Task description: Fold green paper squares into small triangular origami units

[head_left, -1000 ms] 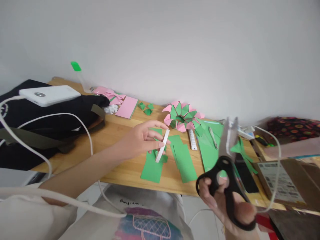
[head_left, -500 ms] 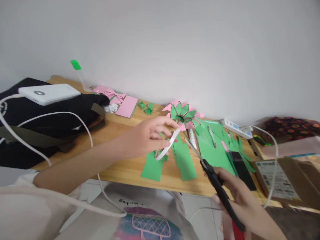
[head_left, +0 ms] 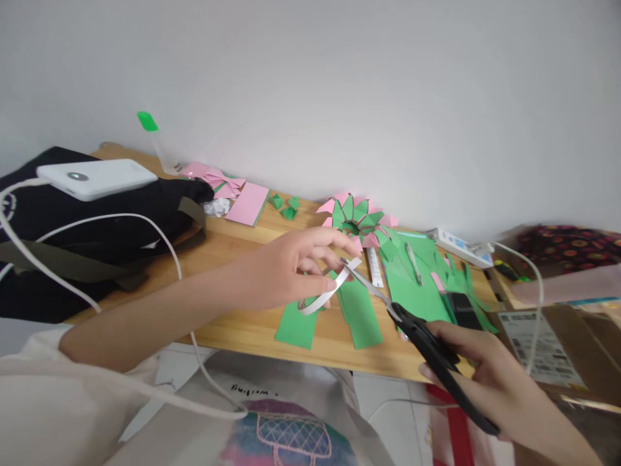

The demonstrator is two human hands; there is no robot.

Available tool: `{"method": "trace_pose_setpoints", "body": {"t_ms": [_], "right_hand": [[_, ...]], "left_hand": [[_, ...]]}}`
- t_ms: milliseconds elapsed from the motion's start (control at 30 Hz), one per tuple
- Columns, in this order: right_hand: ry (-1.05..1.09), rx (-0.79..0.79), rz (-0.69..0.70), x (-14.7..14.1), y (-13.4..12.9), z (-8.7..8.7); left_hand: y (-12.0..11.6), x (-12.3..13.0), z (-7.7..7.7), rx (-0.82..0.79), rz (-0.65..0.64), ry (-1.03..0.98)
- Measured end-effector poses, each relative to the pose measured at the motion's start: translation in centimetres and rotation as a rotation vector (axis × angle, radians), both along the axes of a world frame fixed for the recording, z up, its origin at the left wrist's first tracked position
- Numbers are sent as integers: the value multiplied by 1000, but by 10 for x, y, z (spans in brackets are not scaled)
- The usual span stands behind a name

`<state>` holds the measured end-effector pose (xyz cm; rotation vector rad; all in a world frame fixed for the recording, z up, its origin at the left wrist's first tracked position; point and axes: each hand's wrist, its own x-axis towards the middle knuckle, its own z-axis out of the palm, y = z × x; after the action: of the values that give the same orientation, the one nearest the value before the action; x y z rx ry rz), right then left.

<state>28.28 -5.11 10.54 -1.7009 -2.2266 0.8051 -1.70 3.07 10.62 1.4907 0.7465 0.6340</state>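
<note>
Left hand (head_left: 310,272) has a curved white strip (head_left: 324,299) pinched between thumb and fingers, held up over the near side of the wooden table (head_left: 218,252). Right hand (head_left: 478,369) comes in from about 4 o'clock of the strip, curled round the black handles of a pair of scissors (head_left: 427,346), with the blade tips right up at the strip's upper end. Can't really tell if the paper is properly between the blades, sorry. Going round from the strip: pink-and-green folded paper ring (head_left: 361,210) at 1 o'clock, white tube (head_left: 375,268) at 2, bigger green sheet (head_left: 402,294) at 3 with a pen (head_left: 414,265) lying on it. One green slip (head_left: 363,320) sits at 4 o'clock and another green slip (head_left: 295,329) at 8, both flat on the wood. Pink rectangle (head_left: 247,204) is at 10, small folded green bits (head_left: 290,212) at 11. Farther out, also around 10, there's a white power bank (head_left: 101,178) lying on a black bag (head_left: 97,226), cable plugged in.
</note>
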Motion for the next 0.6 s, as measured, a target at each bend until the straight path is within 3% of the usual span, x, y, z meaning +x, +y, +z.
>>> {"method": "trace_pose_setpoints", "body": {"t_ms": [433, 600], "right_hand": [[-134, 146, 24, -3, 2, 10], [-206, 158, -137, 3, 5, -5]], "left_hand": [[2, 1, 1, -136, -45, -134], [2, -10, -12, -119, -100, -116]]}}
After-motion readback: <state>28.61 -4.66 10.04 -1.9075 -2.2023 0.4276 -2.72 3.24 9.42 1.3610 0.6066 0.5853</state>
